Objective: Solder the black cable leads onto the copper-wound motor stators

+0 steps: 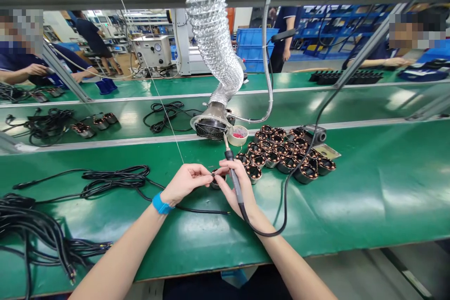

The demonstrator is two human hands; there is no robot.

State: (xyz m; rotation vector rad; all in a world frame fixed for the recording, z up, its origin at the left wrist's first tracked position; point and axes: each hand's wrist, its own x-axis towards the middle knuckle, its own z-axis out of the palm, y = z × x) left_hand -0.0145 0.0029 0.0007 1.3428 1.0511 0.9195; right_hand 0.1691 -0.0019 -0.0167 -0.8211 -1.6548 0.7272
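My right hand (242, 187) holds a grey-handled soldering iron (235, 180), its metal tip pointing up and away, near the fume hood. My left hand (186, 182), with a blue wristband (162, 203), is closed in a pinch. A thin solder wire (160, 97) runs down taut from above to this hand. The fingertips of both hands meet over a small motor stator (215, 183), which they partly cover; what exactly the fingertips pinch there is too small to see. A black cable (207, 211) lies under my left wrist, its end on the mat.
Several copper-wound stators (281, 150) stand grouped at the right, beside a soldering iron stand (318, 135). A round white container (238, 136) and a fume hood (213, 124) are ahead. Black cables (38, 225) pile up at left. The iron's cord (286, 197) loops over my right forearm. Co-workers sit opposite.
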